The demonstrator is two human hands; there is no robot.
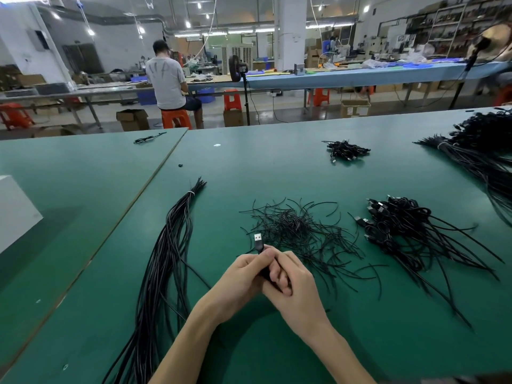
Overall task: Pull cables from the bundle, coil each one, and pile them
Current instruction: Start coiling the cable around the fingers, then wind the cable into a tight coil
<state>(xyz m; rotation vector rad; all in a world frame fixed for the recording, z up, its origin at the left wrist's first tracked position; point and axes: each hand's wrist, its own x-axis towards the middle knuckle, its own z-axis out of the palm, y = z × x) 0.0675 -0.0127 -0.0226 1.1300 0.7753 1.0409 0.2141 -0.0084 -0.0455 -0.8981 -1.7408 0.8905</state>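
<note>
My green table (pixel 277 167) runs wide, with a seam toward its left side. Along that seam lies the long tied bundle of black cables (pixel 169 261). At the middle sits a loose tangle of thin black ties (pixel 299 231). Toward the right edge is my pile of coiled cables (pixel 399 228); a smaller pile (pixel 346 151) sits nearer the far edge. Another big bundle (pixel 482 153) fills the far right corner. A white block (pixel 13 209) rests at the left edge.
</note>
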